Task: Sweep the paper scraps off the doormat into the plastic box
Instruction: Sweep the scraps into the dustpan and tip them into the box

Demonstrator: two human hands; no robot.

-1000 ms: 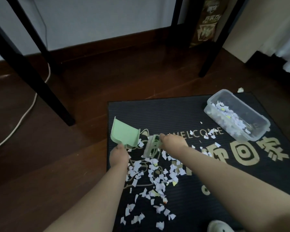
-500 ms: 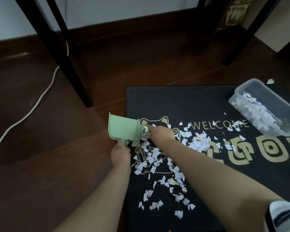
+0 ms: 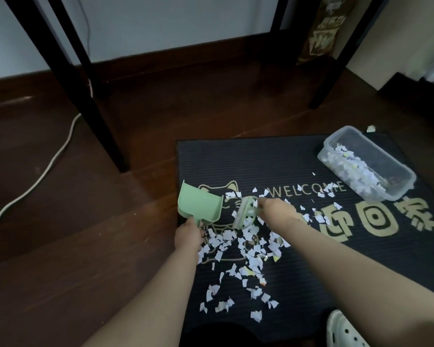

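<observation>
Two-handed at the left edge of the doormat (image 3: 273,161) — gripped the dustpan (image 3: 198,206) in the left hand (image 3: 188,236), clutched the brush (image 3: 246,215) in the right hand (image 3: 276,212), fingers closed round both, amid paper scraps (image 3: 246,246); plastic box (image 3: 400,196) at far-right corner.

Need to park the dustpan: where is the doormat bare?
Bare: the doormat far strip, between its far edge and the WELCOME lettering, left of the plastic box. Crowded: paper scraps from dustpan and brush down to the near edge.

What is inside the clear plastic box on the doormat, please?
The plastic box holds a heap of white paper scraps, piled along its near side. The floor under the heap is covered, so anything beneath cannot be seen.
</observation>
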